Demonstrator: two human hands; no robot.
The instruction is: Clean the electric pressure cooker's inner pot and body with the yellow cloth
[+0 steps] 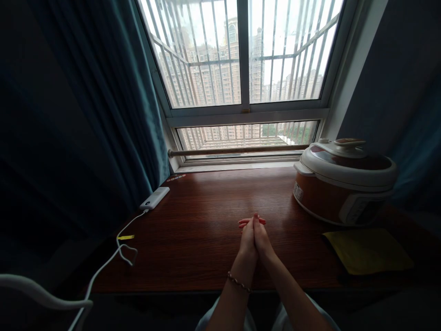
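My left hand (246,242) and my right hand (264,242) are pressed palm to palm over the middle of the dark wooden table (193,230). The fingers point away from me and the fingertips cross a little at the top. Nothing shows between the palms. A beaded bracelet (238,282) sits on my left wrist. Both forearms come up from the bottom edge of the view. The nearest things are an electric cooker (342,181) to the right and a yellow cloth (367,250) in front of it.
A white power bank (155,198) lies at the table's left back corner, its white cable (113,257) trailing off the left edge. Behind the table is a barred window (241,69) with a teal curtain (113,105) on the left.
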